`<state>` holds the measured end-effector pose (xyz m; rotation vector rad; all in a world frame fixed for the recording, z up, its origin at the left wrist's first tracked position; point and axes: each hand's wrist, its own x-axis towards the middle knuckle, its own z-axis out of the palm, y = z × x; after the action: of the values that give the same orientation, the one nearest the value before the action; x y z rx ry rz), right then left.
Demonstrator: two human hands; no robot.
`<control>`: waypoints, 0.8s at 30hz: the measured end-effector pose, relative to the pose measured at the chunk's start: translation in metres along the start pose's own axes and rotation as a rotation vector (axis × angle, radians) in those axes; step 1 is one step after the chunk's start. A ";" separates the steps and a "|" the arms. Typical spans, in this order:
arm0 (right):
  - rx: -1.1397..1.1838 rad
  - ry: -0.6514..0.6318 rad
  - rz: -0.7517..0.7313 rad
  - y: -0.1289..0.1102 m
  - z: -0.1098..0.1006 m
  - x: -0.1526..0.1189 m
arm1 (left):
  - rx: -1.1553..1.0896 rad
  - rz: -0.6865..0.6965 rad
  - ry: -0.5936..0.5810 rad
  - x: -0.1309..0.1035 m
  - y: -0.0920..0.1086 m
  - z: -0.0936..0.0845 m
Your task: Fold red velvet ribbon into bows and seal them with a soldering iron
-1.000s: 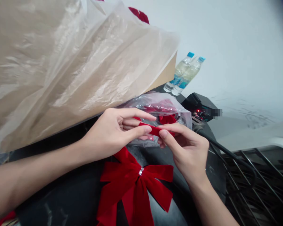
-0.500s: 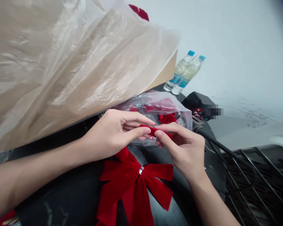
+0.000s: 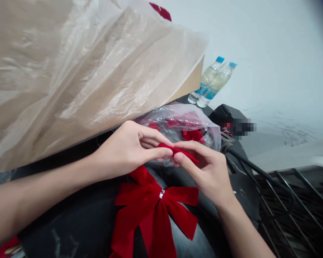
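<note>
Between my two hands is a folded strip of red velvet ribbon, pinched at its middle. My left hand grips it from the left with thumb and fingers closed. From the right, my right hand pinches the same ribbon, its fingertips touching those of the left. Just below the hands lies a red velvet bow with long tails, bound at its centre by a silvery tie, on a black surface. Behind the fingers sits a clear plastic bag with red velvet pieces inside.
A large cardboard box under clear plastic sheeting fills the upper left. Two bottles with blue caps stand beyond it by the wall. At right are a black device, a black cable and a metal rack.
Both hands have drawn slightly closer together, the right one shifting left. More of the folded ribbon shows between the right thumb and fingers. The bow on the black surface stays put.
</note>
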<state>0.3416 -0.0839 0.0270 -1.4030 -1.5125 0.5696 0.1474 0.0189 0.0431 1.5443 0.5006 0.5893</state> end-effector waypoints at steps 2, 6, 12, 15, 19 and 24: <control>0.011 -0.019 0.020 0.000 0.001 0.001 | 0.015 0.012 0.002 -0.001 0.001 0.000; 0.121 0.003 0.068 -0.002 0.002 0.003 | 0.099 0.036 0.010 -0.001 0.004 -0.002; 0.182 0.033 0.126 -0.003 -0.003 0.004 | 0.178 0.028 0.051 0.003 0.006 -0.009; 0.179 0.096 0.137 -0.003 -0.004 0.005 | 0.257 0.064 0.106 0.004 0.008 -0.011; 0.147 0.172 0.161 -0.007 -0.002 0.004 | 0.303 0.094 0.126 0.004 0.009 -0.011; 0.111 0.182 0.121 -0.009 0.000 0.003 | 0.316 0.137 0.115 0.003 0.008 -0.009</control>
<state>0.3379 -0.0826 0.0355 -1.4267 -1.2404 0.5753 0.1434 0.0269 0.0513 1.8622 0.5992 0.7338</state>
